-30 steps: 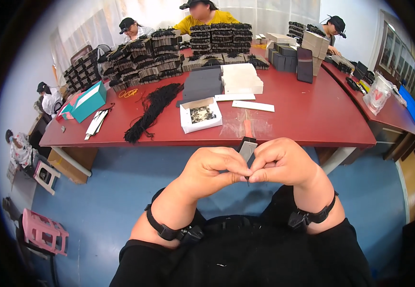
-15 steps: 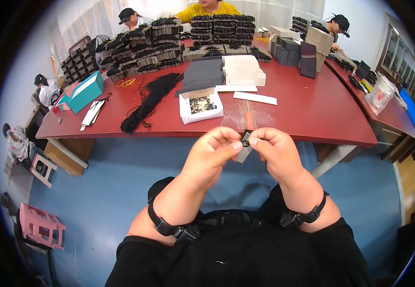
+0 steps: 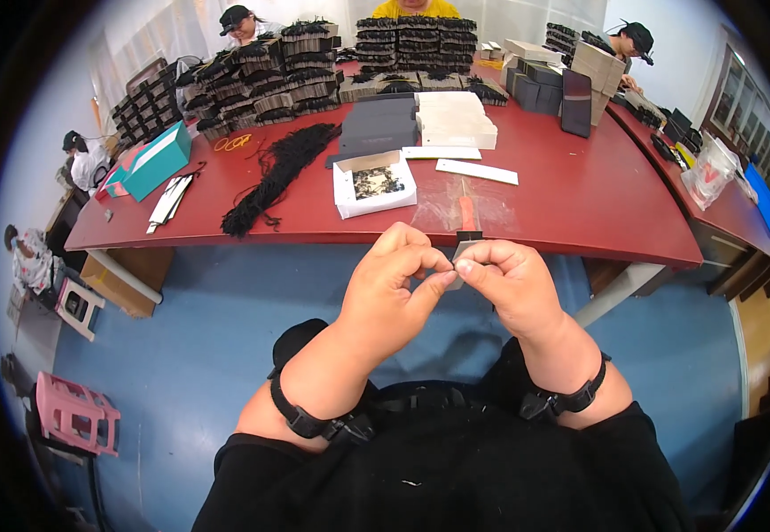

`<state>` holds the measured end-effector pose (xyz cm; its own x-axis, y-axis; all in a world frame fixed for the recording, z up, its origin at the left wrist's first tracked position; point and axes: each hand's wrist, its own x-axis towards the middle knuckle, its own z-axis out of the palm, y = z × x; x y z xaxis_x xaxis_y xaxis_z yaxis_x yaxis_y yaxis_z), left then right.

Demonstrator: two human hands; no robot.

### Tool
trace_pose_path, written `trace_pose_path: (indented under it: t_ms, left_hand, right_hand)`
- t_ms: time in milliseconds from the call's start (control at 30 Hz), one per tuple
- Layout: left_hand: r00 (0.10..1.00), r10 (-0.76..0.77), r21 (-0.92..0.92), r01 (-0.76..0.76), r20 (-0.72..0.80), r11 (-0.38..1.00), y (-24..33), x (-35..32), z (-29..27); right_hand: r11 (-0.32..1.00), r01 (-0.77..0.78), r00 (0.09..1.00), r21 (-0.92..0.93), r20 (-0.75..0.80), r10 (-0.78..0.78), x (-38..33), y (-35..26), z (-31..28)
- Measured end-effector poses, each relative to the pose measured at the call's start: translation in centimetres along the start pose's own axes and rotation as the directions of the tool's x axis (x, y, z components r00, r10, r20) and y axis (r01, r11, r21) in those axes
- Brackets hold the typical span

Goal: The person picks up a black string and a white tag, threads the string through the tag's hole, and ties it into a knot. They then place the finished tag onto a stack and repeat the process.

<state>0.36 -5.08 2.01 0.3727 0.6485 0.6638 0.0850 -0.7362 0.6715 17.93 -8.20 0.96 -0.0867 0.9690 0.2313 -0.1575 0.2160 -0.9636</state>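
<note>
My left hand (image 3: 391, 282) and my right hand (image 3: 507, 277) meet in front of the table's near edge, thumbs and fingertips pinched together. Behind the fingers of my right hand shows a flat grey tag (image 3: 465, 251), held at a tilt. A thin bit of black cord (image 3: 452, 269) lies at the left fingertips, mostly hidden. Just beyond the hands, a tool with an orange handle (image 3: 466, 213) and a thin metal spike lies on a clear plastic bag (image 3: 496, 211). Left of it stands a white open box (image 3: 376, 210) with small dark and gold pieces inside.
A bundle of black cords (image 3: 278, 177) lies on the red table (image 3: 598, 199). Dark cards (image 3: 376, 129) and cream cards (image 3: 456, 120) are stacked behind the box. Banded stacks of corded tags (image 3: 416, 53) line the back. A phone (image 3: 575, 104) stands upright at right. Co-workers sit around.
The small black loop between my fingertips no longer shows, and my left fingers now pinch close to the right ones. The view has shifted slightly.
</note>
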Motion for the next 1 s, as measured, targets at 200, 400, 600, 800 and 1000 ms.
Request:
trace_pose_path:
  t_ms: [200, 400, 600, 800, 1000]
  left_hand:
    - [0.957, -0.262, -0.777, 0.260, 0.127, 0.573, -3.9, -0.1, -0.8]
    - [0.933, -0.237, -0.918, 0.325, 0.272, 0.225, -5.9, -1.2, -0.1]
    - [0.954, -0.280, -0.877, 0.225, 0.109, 0.425, -8.1, -1.7, -0.2]
    - [0.954, -0.276, -0.650, 0.286, 0.120, 0.704, -11.2, -4.9, -1.7]
    - [0.948, -0.289, -0.661, 0.304, 0.136, 0.686, -11.3, -6.3, -3.5]
  right_hand:
    - [0.995, 0.039, 0.995, -0.089, -0.091, -0.047, -0.6, 0.1, -1.5]
    - [0.978, 0.209, 0.973, 0.021, -0.104, -0.206, -1.1, 2.2, -3.1]
    - [0.914, 0.315, 0.947, 0.254, -0.140, -0.288, 0.3, 3.2, -2.9]
    - [0.816, 0.509, 0.830, -0.275, -0.096, -0.550, -0.4, 7.9, -3.3]
    - [0.946, 0.214, 0.832, -0.242, -0.462, -0.306, 0.1, 11.0, -3.9]
